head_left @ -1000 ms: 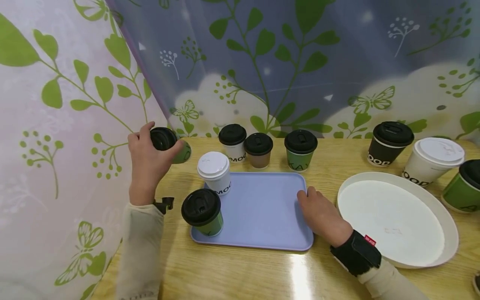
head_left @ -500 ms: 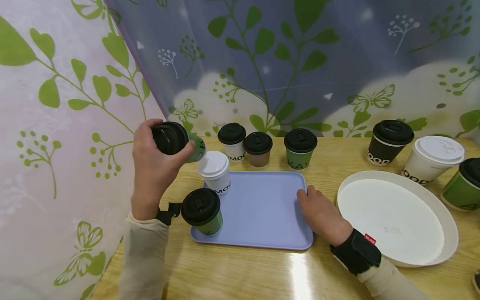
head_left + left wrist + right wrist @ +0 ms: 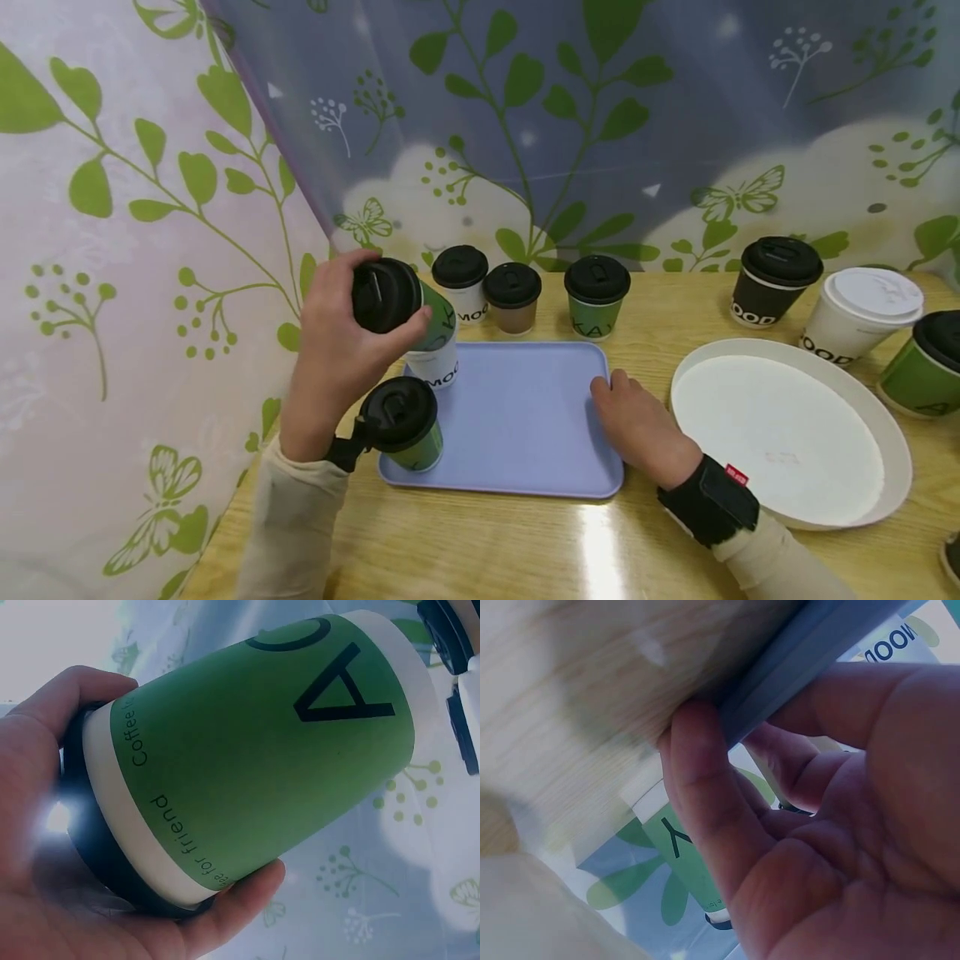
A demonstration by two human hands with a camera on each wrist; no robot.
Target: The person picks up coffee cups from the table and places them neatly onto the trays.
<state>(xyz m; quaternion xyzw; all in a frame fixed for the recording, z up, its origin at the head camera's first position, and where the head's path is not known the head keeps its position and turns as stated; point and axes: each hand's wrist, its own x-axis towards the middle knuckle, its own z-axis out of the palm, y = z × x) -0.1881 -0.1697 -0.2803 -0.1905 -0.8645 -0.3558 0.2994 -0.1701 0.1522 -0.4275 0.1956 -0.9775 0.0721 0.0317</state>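
My left hand (image 3: 341,350) grips a green paper coffee cup (image 3: 262,757) by its black-lidded end, fingers and thumb around it. The cup is tilted, its base pointing right, and in the head view it partly hides a white cup (image 3: 437,367) on the tray's left side. At the tray's front left corner stands another green cup (image 3: 405,425) with a black lid. My right hand (image 3: 637,429) holds the right rim of the lavender tray (image 3: 532,417); in the right wrist view curled fingers (image 3: 705,765) pinch its edge.
Behind the tray stand a white cup (image 3: 462,292), a small brown cup (image 3: 513,300) and a green cup (image 3: 597,300), all black-lidded. To the right lies a round white tray (image 3: 780,433), with black (image 3: 776,283), white (image 3: 858,317) and green (image 3: 922,375) cups behind it.
My left hand has carried the tilted green cup rightward from the table's left side to the tray's left end, in front of the white cup. The right hand stays on the tray's rim.
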